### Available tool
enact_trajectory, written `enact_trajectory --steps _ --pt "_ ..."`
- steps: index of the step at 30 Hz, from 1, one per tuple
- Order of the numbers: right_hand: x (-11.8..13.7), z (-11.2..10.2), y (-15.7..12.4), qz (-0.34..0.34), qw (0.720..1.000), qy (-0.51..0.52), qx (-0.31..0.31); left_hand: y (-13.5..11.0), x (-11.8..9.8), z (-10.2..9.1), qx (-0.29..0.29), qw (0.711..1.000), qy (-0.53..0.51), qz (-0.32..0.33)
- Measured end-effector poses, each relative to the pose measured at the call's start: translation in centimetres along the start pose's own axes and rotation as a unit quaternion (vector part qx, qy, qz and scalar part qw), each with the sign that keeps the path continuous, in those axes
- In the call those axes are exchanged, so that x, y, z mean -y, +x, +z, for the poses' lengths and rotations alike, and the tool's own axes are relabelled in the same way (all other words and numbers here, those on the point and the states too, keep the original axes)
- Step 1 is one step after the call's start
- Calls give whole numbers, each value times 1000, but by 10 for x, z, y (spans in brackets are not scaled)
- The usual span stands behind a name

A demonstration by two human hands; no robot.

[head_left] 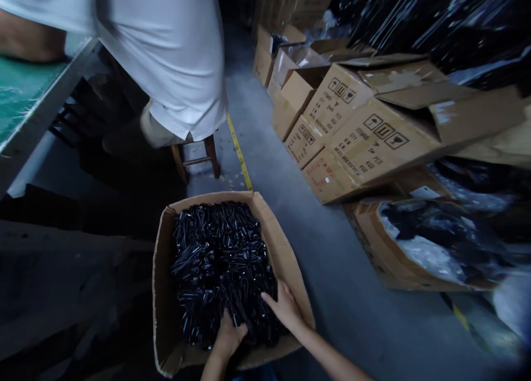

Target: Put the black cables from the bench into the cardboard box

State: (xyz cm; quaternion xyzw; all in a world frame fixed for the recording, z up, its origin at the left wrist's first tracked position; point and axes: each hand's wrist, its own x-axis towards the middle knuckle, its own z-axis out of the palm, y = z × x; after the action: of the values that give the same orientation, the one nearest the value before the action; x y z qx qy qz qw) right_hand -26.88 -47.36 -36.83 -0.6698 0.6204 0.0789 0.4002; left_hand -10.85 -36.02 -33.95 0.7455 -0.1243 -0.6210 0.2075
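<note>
A large open cardboard box (pixel 286 248) stands on the floor in front of me, packed with bundles of thin black cables (pixel 226 248). My left hand (pixel 228 335) rests on the cables at the near side of the box, its thumb spread to the right and its other fingers partly hidden among the black strands. At the right side of the pile is my right hand (pixel 285 308). Its thumb stretches out over the cables, while the fingers lie against the edge of the pile next to the box wall. Neither hand visibly closes round a bundle.
A person in a white shirt (pixel 174 55) sits on a wooden stool (pixel 212 155) beside a green-topped table (pixel 29 93). Stacked cartons (pixel 357 132) line the right side. Nearer lies an open box with plastic-wrapped dark goods (pixel 431 240). Yellow tape (pixel 239 151) marks the floor.
</note>
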Motion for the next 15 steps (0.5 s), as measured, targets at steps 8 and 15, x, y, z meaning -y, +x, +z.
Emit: enact_trajectory --steps 8,15 --pt "66 23 51 -35 999 -12 29 -15 -13 7 -174 950 256 53" --pt "55 29 33 -57 998 -16 13 6 -11 14 -228 929 292 -1"
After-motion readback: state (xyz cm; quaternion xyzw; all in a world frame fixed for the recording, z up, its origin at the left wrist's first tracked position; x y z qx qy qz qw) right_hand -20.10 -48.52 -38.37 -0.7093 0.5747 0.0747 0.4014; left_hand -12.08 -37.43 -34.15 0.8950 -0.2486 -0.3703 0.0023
